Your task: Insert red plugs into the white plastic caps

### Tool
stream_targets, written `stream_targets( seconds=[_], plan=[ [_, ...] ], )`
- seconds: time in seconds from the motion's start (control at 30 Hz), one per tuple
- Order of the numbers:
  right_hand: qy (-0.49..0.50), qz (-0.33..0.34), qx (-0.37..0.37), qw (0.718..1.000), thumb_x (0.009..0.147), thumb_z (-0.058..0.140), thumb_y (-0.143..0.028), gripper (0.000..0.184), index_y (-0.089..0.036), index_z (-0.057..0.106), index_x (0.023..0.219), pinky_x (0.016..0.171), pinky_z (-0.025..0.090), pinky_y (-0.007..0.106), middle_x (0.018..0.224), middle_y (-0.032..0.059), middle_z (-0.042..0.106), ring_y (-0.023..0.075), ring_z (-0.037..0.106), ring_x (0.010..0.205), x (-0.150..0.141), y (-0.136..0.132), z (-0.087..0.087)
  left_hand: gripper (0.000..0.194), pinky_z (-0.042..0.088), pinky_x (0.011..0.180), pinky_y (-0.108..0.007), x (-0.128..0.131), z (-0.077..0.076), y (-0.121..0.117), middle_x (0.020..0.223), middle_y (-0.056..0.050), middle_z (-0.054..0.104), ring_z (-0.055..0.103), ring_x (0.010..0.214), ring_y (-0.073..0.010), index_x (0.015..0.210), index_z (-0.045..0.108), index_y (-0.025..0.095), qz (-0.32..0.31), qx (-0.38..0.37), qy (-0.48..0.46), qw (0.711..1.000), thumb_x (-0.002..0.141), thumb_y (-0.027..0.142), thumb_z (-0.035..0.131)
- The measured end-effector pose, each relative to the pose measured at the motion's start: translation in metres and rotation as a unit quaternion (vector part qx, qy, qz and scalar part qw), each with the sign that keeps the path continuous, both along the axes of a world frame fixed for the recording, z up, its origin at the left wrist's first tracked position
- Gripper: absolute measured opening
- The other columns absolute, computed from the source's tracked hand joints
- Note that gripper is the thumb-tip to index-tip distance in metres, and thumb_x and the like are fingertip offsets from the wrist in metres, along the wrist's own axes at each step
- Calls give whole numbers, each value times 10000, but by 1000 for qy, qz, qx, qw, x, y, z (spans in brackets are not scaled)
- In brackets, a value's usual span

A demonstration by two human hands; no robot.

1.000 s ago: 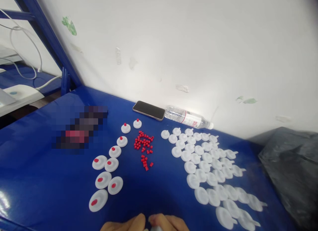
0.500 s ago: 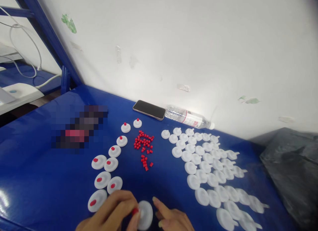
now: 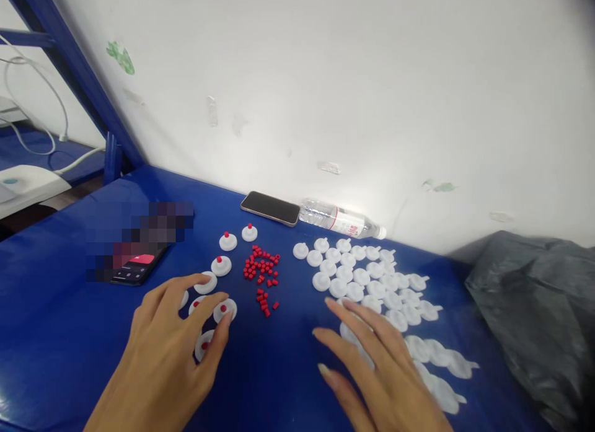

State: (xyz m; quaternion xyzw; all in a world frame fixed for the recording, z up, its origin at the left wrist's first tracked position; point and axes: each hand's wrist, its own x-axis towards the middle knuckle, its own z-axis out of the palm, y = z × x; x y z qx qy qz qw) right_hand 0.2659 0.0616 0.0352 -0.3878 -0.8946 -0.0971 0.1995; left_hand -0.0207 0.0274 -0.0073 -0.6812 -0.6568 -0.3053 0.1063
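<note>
My left hand (image 3: 176,342) reaches over the left group, thumb and forefinger at the edges of a white spouted lid with a red cap (image 3: 225,310). More red-capped white lids (image 3: 221,266) lie around and under that hand, some partly hidden. My right hand (image 3: 376,364) is open with fingers spread, holding nothing. Its fingers hover over the near left side of the plain white lids (image 3: 361,277), covering some of them; their narrow spouts show without red caps. Between the two groups lies a loose pile of small red caps (image 3: 263,268).
A dark phone (image 3: 270,208) and a clear plastic bottle (image 3: 341,219) lie along the white wall. Another phone (image 3: 134,268), partly blurred out, is at the left. A black plastic bag (image 3: 534,308) slumps at the right of the blue table (image 3: 279,382).
My left hand has moved up and left with the capped lid, now among the other capped ones. My right hand has moved right and forward, its fingers spreading over the plain lids.
</note>
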Motion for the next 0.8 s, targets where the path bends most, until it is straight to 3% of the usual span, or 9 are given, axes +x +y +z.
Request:
stream_targets(
  seconds=[0.1, 0.2, 0.3, 0.4, 0.53, 0.63, 0.8],
  plan=[
    [-44, 13, 36, 998, 1090, 409, -491, 414, -365, 768, 1253, 1040, 671, 542, 1438, 37, 740, 297, 716, 1319, -12, 28, 13, 260, 576, 934, -648, 6, 5, -1, 1294, -132, 662, 645, 1175, -399, 1136, 734, 267, -10, 2, -12, 1000, 1040, 341, 504],
    [-90, 43, 13, 995, 1111, 401, -464, 439, -314, 691, 1404, 1162, 564, 608, 1522, 101, 684, 319, 614, 1445, -24, 59, 19, 215, 592, 929, -592, 18, 5, 0, 1233, -121, 685, 659, 1128, -371, 1078, 751, 259, -23, 24, 4, 999, 1036, 289, 542],
    [-132, 31, -25, 990, 1110, 456, -443, 462, -254, 615, 1501, 1199, 495, 664, 1537, 176, 659, 380, 543, 1501, -36, 88, 16, 229, 617, 879, -550, 30, -1, 4, 1163, -119, 722, 683, 1047, -345, 1053, 773, 236, -44, 42, 42, 997, 1020, 198, 550],
    [-134, 39, -35, 990, 1117, 465, -426, 453, -206, 630, 1477, 1211, 472, 667, 1470, 175, 712, 378, 583, 1467, -46, 108, 9, 291, 635, 821, -532, 36, -6, 10, 1134, -122, 764, 704, 1045, -358, 965, 805, 238, -55, 44, 87, 994, 982, 118, 541],
    [-127, 78, -40, 988, 1120, 481, -374, 404, -137, 669, 1388, 1254, 445, 599, 1353, 135, 788, 306, 645, 1410, -52, 113, 5, 401, 651, 852, -514, 37, -9, 15, 1137, -94, 817, 732, 1074, -352, 995, 845, 304, -72, 36, 151, 985, 918, 34, 559],
    [-96, 84, -41, 991, 1124, 473, -365, 377, -146, 661, 1367, 1242, 469, 552, 1349, 113, 793, 271, 682, 1363, -47, 106, 14, 397, 648, 886, -512, 37, -13, 18, 1129, -70, 834, 741, 1079, -339, 951, 845, 337, -76, 35, 177, 981, 920, 32, 593],
    [9, 98, 4, 995, 1086, 563, -337, 214, -212, 702, 1189, 1069, 593, 462, 1112, 43, 847, 215, 799, 1032, -27, 92, 33, 378, 633, 933, -528, 40, -15, 20, 1154, -78, 832, 747, 1118, -334, 953, 822, 282, -100, 35, 183, 977, 973, 34, 538]
  ],
)
